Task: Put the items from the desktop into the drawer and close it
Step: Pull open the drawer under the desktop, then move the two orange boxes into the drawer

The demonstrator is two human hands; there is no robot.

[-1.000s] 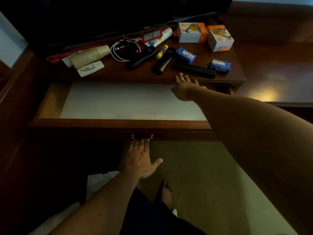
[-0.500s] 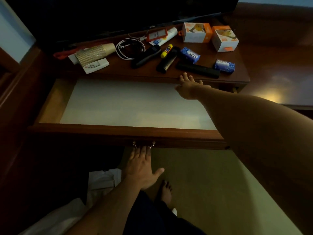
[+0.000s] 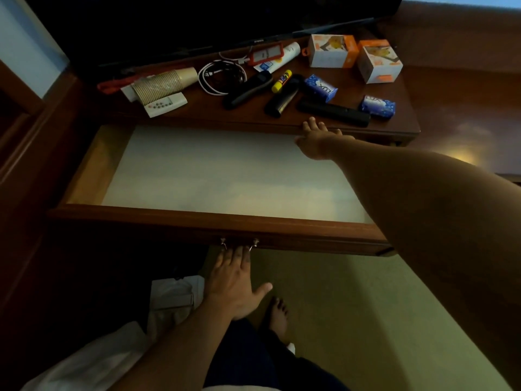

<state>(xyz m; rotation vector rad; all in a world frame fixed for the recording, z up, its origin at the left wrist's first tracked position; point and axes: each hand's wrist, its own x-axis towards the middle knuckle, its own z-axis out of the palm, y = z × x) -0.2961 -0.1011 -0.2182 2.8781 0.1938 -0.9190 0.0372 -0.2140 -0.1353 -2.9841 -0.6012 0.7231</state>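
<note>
The wooden drawer (image 3: 220,218) stands pulled out below the desktop, its pale lining bare. My left hand (image 3: 234,286) reaches up from below, straight fingers touching the metal handle (image 3: 239,243). My right hand (image 3: 317,139) rests its fingers on the desktop's front edge, just in front of a long black remote (image 3: 332,112). Spread over the desktop are two blue soap packs (image 3: 321,87) (image 3: 377,106), a yellow glue stick (image 3: 281,80), a second black remote (image 3: 248,90), a dark tube (image 3: 282,101), stacked paper cups (image 3: 165,83), a white remote (image 3: 165,104) and a coiled cable (image 3: 221,77).
Two orange-and-white boxes (image 3: 331,50) (image 3: 379,62), a white tube (image 3: 282,59) and an orange card holder (image 3: 265,54) lie at the back, under a dark TV screen (image 3: 197,21). A lower wooden surface (image 3: 465,114) adjoins on the right. My bare foot (image 3: 277,317) stands on green carpet.
The drawer has slid further out towards me, with my left hand at its handle. My right hand has stayed at the desktop edge.
</note>
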